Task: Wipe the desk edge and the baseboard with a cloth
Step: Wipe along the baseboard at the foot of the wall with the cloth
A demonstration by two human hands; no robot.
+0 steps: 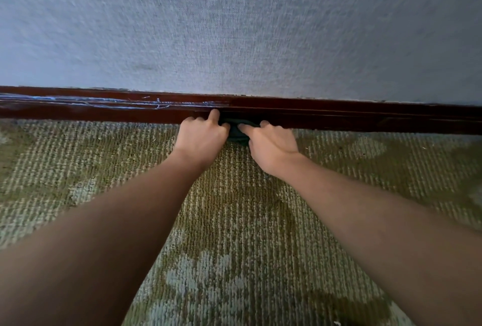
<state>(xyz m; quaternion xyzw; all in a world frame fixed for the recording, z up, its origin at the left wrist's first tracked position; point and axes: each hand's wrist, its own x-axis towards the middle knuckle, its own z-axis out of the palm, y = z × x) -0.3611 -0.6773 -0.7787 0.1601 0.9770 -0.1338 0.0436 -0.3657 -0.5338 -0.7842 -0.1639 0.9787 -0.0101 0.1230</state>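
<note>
A dark red-brown wooden baseboard runs across the view where the wall meets the floor. Pale scratch marks show on its left stretch. A small dark green cloth is bunched against the baseboard's lower part, mostly hidden between my hands. My left hand grips the cloth's left side, with its index finger touching the baseboard. My right hand holds the cloth's right side, thumb pressed on top of it. No desk edge is in view.
A grey-blue textured wall fills the upper half. Green and beige patterned carpet covers the floor below the baseboard, with small bits of debris near the wall.
</note>
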